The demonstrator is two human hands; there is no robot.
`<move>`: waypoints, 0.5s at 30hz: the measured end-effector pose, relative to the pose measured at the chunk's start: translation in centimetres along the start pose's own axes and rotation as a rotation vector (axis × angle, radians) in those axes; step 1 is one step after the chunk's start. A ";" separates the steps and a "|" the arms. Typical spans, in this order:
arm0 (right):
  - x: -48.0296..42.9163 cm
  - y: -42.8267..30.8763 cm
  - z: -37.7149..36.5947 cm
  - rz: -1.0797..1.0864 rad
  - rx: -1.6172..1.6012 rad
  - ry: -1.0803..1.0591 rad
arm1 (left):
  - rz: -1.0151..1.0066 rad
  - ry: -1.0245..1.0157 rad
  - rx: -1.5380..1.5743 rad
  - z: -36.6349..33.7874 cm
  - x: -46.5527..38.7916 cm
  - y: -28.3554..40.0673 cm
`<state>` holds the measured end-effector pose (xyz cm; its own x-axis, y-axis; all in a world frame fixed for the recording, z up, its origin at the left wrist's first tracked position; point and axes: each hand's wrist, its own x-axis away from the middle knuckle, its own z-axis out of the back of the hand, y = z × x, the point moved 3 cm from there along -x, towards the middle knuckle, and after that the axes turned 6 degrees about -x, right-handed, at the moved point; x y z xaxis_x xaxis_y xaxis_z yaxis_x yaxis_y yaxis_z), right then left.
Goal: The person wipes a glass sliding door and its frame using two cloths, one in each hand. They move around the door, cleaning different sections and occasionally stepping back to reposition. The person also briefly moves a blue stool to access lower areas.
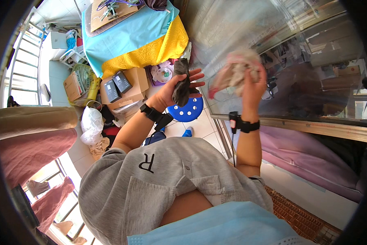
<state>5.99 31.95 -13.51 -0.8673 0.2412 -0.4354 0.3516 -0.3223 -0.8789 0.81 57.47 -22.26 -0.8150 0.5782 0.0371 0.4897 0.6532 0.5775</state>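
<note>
My left hand (pixel 165 93) holds a crumpled dark grey cloth (pixel 181 85), possibly a sock, under the thumb; the other fingers stretch out beyond it. To the right, my raised right hand (pixel 254 84) grips a beige and pink cloth (pixel 237 72), blurred by motion. Behind that cloth stands a large glass panel (pixel 293 82) in a metal frame; whether the cloth touches the glass I cannot tell. Both wrists wear black straps with small devices. Below my left hand is a blue round stool (pixel 186 111) with white holes in its seat.
A table with a light blue and yellow cloth (pixel 131 39) stands ahead, bearing a board (pixel 110 15). Beneath its edge sit a cardboard box (pixel 137 82) with black boxes and a purple basket (pixel 153 78). A white plastic bag (pixel 91 124) is at left, near hanging laundry (pixel 36 150).
</note>
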 end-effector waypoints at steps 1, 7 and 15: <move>-1.4 -1.4 1.4 0.149 0.122 0.097 | -0.003 0.020 0.018 0.3 0.0 0.0; -9.8 -7.5 7.5 0.763 0.721 0.457 | -0.061 0.073 0.042 3.0 0.0 0.0; -11.9 1.3 1.0 0.645 1.278 -0.068 | -0.104 0.187 0.091 5.6 0.4 0.5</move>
<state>16.41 27.70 -9.28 -0.7090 -0.2930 -0.6414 0.1626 -0.9530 0.2557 2.44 60.71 -26.52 -0.9018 0.4099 0.1366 0.4188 0.7512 0.5103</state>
